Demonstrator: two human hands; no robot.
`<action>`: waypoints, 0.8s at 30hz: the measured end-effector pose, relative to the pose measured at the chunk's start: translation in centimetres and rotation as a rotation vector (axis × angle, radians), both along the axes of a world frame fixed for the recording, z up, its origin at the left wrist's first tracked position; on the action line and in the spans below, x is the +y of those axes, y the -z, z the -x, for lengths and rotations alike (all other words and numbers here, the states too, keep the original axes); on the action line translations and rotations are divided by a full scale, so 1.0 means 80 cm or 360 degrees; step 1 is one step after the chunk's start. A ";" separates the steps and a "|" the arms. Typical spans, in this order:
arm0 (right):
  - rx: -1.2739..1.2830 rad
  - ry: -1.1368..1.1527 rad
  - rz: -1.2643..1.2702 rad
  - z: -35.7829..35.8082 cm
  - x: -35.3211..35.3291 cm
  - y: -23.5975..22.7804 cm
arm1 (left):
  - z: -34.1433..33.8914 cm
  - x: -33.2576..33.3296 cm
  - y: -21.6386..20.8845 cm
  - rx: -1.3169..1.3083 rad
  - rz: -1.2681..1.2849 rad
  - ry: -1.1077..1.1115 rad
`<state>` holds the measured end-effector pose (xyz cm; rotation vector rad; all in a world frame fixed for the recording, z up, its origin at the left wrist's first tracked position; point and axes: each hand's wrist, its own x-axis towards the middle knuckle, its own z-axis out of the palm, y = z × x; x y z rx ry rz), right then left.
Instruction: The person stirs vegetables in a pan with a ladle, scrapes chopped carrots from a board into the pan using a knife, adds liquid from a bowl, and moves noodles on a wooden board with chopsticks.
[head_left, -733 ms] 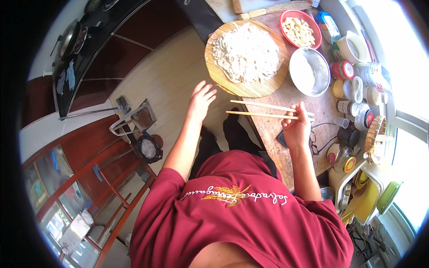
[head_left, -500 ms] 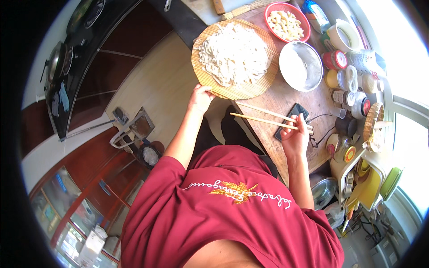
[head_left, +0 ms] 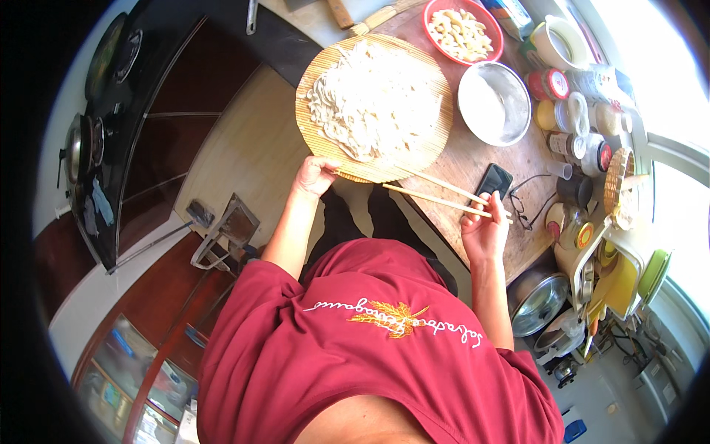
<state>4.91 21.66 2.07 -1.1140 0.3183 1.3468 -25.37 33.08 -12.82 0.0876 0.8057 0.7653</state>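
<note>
Left hand (head_left: 316,176), open and clear in the first frame, now pinches the near rim of a round, tan, ribbed tray (head_left: 318,74) between thumb and fingers. The tray lies ahead of it, partly over the edge of a brown wooden tabletop (head_left: 458,159). The right hand (head_left: 484,229) keeps its pinch on slim, pale wooden chopsticks (head_left: 436,201); the tip of one, apart from the tray in that frame, now overlaps its near rim in view. A black rectangular phone (head_left: 494,180), mostly hidden at first, now shows almost whole just beyond the right fingers.

The count: one tray, bearing one heap of white noodles (head_left: 377,103), its strands too tangled to number; two chopsticks, tips slightly apart; one phone; one pair of dark-framed glasses (head_left: 524,222), just right of the right hand. Beyond that hand sit two bowls: one round, shiny metal bowl (head_left: 481,111) and, farther off, one round red bowl (head_left: 494,31) of pale yellow pieces (head_left: 460,35) too many to count. One straw-coloured brush (head_left: 373,21) lies past the tray, farther from the left hand.
</note>
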 end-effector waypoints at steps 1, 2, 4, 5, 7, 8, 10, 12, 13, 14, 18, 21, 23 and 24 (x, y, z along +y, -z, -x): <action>0.0046 -0.0018 -0.0049 -0.002 0.006 0.000 | 0.000 -0.008 -0.005 -0.0012 0.0017 -0.0044; 0.0057 -0.0043 -0.0076 -0.002 0.012 -0.002 | 0.006 -0.017 -0.008 -0.0081 0.0025 -0.0035; 0.0115 -0.0084 -0.0133 -0.004 0.024 -0.003 | 0.008 -0.038 -0.014 -0.0135 0.0037 -0.0171; 0.0104 -0.0120 -0.0164 -0.001 0.030 -0.007 | 0.013 -0.048 -0.023 -0.0118 0.0013 -0.0213; 0.0135 -0.0193 -0.0230 0.003 0.045 -0.007 | 0.019 -0.061 -0.049 -0.0076 -0.0040 -0.0308; 0.0152 -0.0226 -0.0253 0.009 0.052 -0.010 | 0.024 -0.067 -0.059 -0.0052 -0.0070 -0.0352; 0.0122 -0.0374 -0.0309 0.024 0.070 -0.018 | 0.038 -0.084 -0.070 0.0000 -0.0103 -0.0430; 0.0096 -0.0522 -0.0391 0.035 0.084 -0.016 | 0.044 -0.097 -0.078 0.0034 -0.0108 -0.0519; 0.0029 -0.0598 -0.0446 0.047 0.090 -0.019 | 0.044 -0.103 -0.085 0.0046 -0.0172 -0.0617; -0.0035 -0.0675 -0.0500 0.060 0.095 -0.022 | 0.045 -0.109 -0.096 0.0037 -0.0209 -0.0711; -0.0459 -0.0921 -0.0698 0.131 0.113 -0.057 | 0.062 -0.128 -0.104 0.0007 -0.0287 -0.0911; -0.0854 -0.1186 -0.0937 0.190 0.120 -0.079 | 0.083 -0.125 -0.101 -0.0030 -0.0312 -0.1043; -0.1002 -0.1324 -0.1122 0.239 0.124 -0.087 | 0.102 -0.115 -0.107 -0.0057 -0.0327 -0.1136; -0.1177 -0.1446 -0.1147 0.258 0.130 -0.087 | 0.115 -0.112 -0.102 -0.0058 -0.0349 -0.1128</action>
